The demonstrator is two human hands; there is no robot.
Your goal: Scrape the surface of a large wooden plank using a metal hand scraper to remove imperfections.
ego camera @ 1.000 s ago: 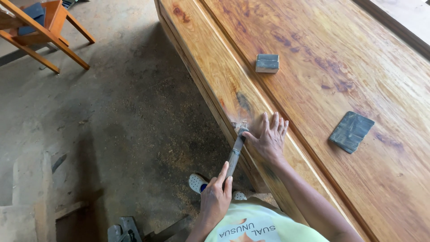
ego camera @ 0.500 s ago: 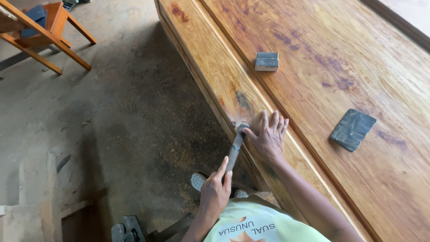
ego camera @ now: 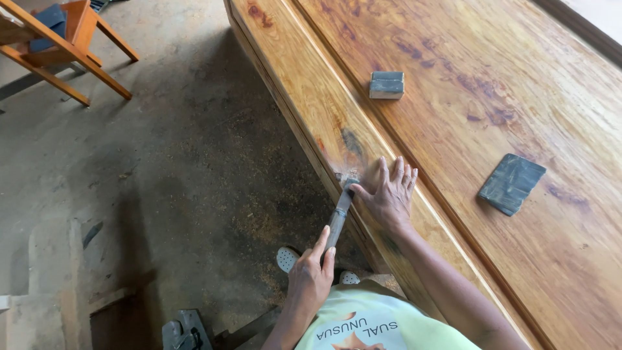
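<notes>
My left hand [ego camera: 310,275] grips the lower end of a slim grey metal chisel [ego camera: 338,217]. Its tip rests on the near edge of a long varnished wooden plank [ego camera: 311,84], at a pale scraped patch [ego camera: 353,170]. My right hand [ego camera: 389,194] lies flat on the plank beside the tip, fingers spread and thumb against the blade. A wide varnished wooden board [ego camera: 518,84] runs alongside the plank.
A small grey sanding block [ego camera: 387,84] and a dark flat sanding pad [ego camera: 512,183] lie on the wood beyond my hands. Sawdust covers the concrete floor [ego camera: 162,162] to the left. An orange wooden chair [ego camera: 61,45] stands far left. My sandalled feet [ego camera: 287,259] show below.
The chisel and both hands stay at the same spot on the plank's edge, with only a slight shift of the tool along it.
</notes>
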